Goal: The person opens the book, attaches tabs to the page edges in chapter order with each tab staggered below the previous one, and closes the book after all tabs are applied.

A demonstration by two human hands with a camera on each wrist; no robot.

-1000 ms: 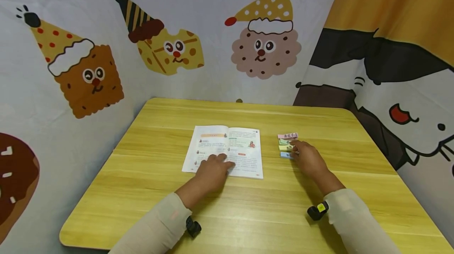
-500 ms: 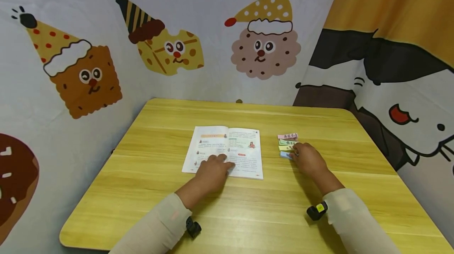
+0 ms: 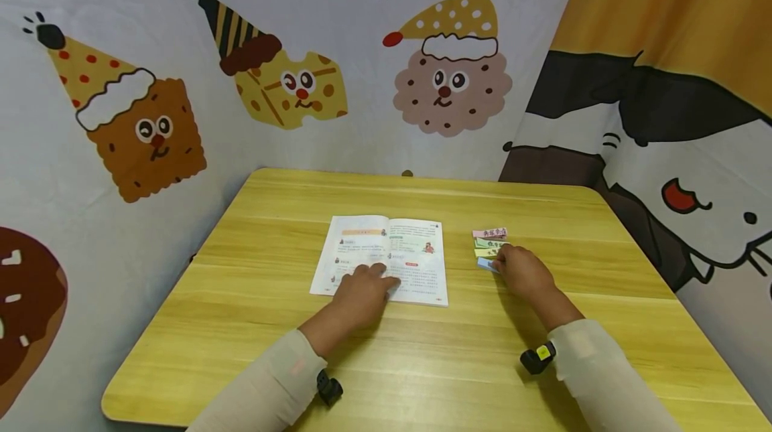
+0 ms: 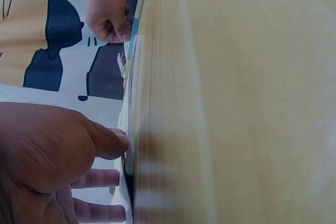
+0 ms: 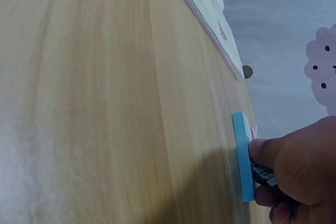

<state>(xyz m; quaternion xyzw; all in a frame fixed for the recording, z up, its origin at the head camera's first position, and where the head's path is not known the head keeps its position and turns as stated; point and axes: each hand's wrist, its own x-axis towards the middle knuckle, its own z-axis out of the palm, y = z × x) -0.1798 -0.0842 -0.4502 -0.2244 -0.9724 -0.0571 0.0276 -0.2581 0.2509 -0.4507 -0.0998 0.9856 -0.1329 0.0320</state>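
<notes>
An open book (image 3: 413,234) with printed pages lies on the wooden table. My left hand (image 3: 362,295) rests on its lower middle, fingers spread; in the left wrist view its fingertips (image 4: 118,139) touch the page. To the right, pink (image 3: 490,234), green (image 3: 485,243) and yellow (image 3: 484,253) sticky notes with handwriting lie in a column. At the bottom of that column is a blue sticky note pad (image 3: 485,264), tilted. My right hand (image 3: 525,272) pinches its right end between thumb and curled fingers, hiding that part. The right wrist view shows the thumb on the blue pad's written face.
The yellow wood-grain table (image 3: 422,372) has rounded corners. A cloth backdrop (image 3: 362,144) printed with cartoon snacks hangs behind it and along the left. Each sleeve has a small black camera (image 3: 539,357) at the cuff.
My right hand has drawn down slightly from the green and yellow notes to the blue one, whose right end has tipped downward. The left hand has stayed on the book.
</notes>
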